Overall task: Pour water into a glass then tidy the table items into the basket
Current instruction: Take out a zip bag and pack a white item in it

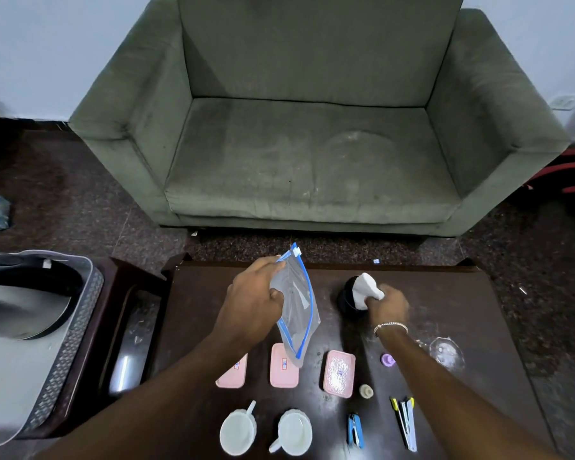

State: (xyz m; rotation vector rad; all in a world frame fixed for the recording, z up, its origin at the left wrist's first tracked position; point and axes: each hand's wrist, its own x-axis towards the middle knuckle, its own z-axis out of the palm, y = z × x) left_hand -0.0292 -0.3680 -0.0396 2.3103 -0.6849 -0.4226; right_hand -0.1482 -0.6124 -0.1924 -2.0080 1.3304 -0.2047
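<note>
Progress: I am judging the tidying barely begun; nearly everything is lying out on the worktop [445, 293], and nothing from it is showing in the basket [63, 343] at my left.
Left hand: my left hand [253, 307] is holding up a clear zip bag [296, 313] with a blue seal, fingers pinching its upper edge, the bag hanging above the pink boxes.
Right hand: my right hand [387, 305] is closing its fingers around a white cloth [365, 288], which is touching a black round container [347, 298] at the far middle of the worktop.
Glass: a clear glass [445, 353] is sitting near the right edge; I cannot tell whether water is in it, so I cannot confirm the pour is done.
Left to clear: three pink boxes [339, 373] in a row, two white cups [238, 431] along the near edge, a blue stapler [356, 431], a second stapler [407, 423] with yellow trim, a purple cap [387, 359] and a small cream cap [365, 391].
Basket: it is standing beside the worktop, well apart from the items, with a large dark and grey object already inside.
</note>
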